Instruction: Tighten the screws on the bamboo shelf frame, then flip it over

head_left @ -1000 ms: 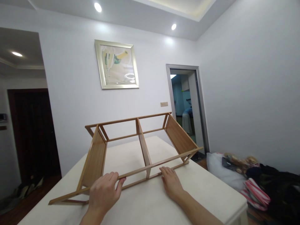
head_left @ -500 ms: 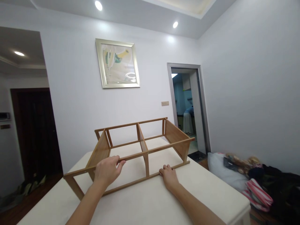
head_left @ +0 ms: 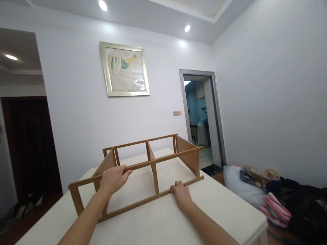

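Observation:
A brown wooden shelf rack point(head_left: 155, 177) lies on its side on a white table point(head_left: 163, 224), its rails and three boards forming open bays. My left hand point(head_left: 113, 178) is closed around the near upper rail, left of the middle board, with the thumb lying along the rail. Lower and to the right, my right hand point(head_left: 182, 194) has its fingers curled over the near bottom rail, close to the tabletop. My left forearm hides part of the rack's lower left corner.
A framed picture point(head_left: 125, 69) hangs on the wall behind the table. To the right is a doorway point(head_left: 198, 115), with a person partly visible in the room beyond. A white bag point(head_left: 236, 183), a striped cloth point(head_left: 276, 209) and dark clothes lie at the right. A dark door point(head_left: 28, 143) stands at left.
The rack has tilted slightly: its far rail sits lower in view and the near upper rail has shifted left. Both hands keep their places on the rails. The view has turned a little.

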A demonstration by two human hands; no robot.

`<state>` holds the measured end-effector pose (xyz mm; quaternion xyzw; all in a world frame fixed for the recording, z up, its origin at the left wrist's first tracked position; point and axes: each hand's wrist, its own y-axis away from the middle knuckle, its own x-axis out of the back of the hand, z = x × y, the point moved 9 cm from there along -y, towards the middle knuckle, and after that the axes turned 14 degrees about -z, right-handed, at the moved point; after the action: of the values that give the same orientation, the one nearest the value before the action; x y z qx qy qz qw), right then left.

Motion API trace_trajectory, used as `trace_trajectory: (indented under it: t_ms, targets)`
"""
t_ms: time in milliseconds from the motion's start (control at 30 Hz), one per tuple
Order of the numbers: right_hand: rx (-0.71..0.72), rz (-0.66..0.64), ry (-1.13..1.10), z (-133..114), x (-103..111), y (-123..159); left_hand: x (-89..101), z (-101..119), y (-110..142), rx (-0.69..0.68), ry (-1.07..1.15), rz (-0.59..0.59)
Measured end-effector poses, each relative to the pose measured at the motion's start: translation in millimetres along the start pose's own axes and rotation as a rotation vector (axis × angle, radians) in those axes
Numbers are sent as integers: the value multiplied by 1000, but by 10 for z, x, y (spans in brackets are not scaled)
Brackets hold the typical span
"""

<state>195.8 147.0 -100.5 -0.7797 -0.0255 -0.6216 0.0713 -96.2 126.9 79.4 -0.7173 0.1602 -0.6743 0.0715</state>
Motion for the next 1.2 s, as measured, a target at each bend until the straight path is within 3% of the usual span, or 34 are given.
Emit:
trace_trajectory:
  t_ms: [567,633,700,800,833,900,1000,1100,1200]
  targets:
    - [5,11,2,13,7,9,-5,-27,-186,-18,26,-6]
    - [15,17,5,8,11,21,7,13,-132,-73,55,74]
    - [26,22,7,-1,16,38,-16,57,32,-141,101,256]
    - [33,19,6,-14,20,59,-358,94,445,-251,189,500]
    - [32,16,5,-18,20,62,-599,140,549,-324,209,465]
    - [29,9,3,-23,20,64,-1169,166,669,-377,248,274]
    - [25,3,6,-33,31,62,-1825,-49,707,-181,323,34]
    - [23,-2,11,-51,51,76,-2074,-200,662,-59,384,-127]
    - [30,-6,19,-68,81,134,-2045,-232,647,-62,429,-149]
